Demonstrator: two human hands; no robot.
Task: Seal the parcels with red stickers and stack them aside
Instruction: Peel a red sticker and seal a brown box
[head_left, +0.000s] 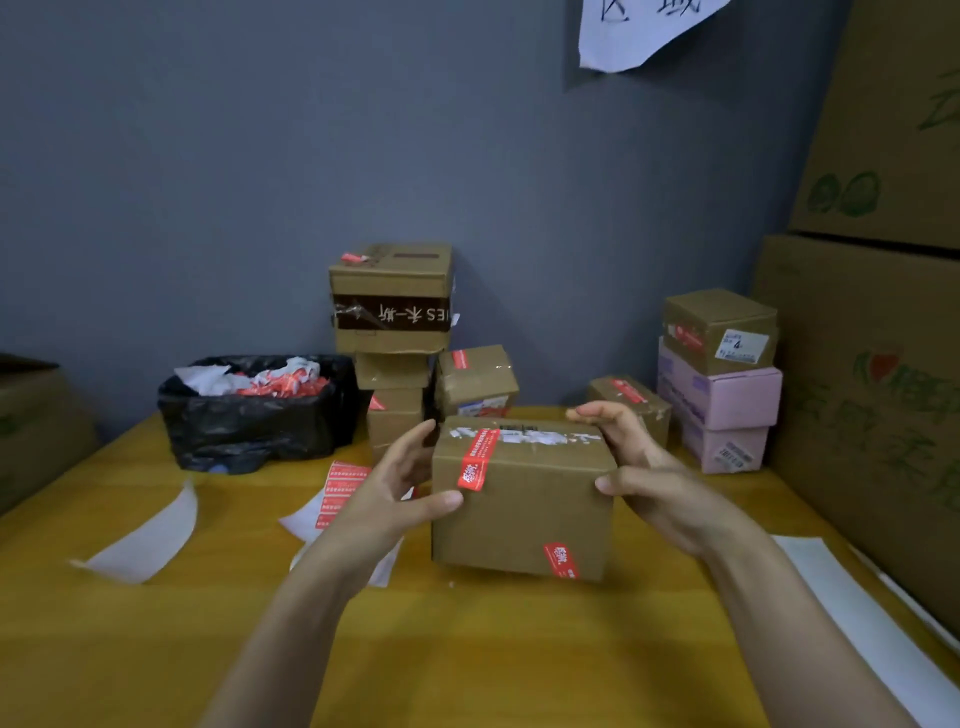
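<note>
A brown cardboard parcel (524, 504) is held above the yellow table (467, 649), tilted slightly. It carries a red sticker over its top front edge and another near its lower right corner. My left hand (400, 483) grips its left side, thumb on the front face. My right hand (639, 462) grips its right side, fingers over the top edge. A sheet of red stickers (340, 491) lies on the table behind my left hand. A stack of sealed brown parcels (392, 332) stands at the back centre.
A bin lined with a black bag (254, 410) holds peeled backing scraps at the back left. Pink and brown boxes (719, 379) are stacked at the right, beside large cartons (878, 364). White backing papers (150, 540) lie on the table at left and right.
</note>
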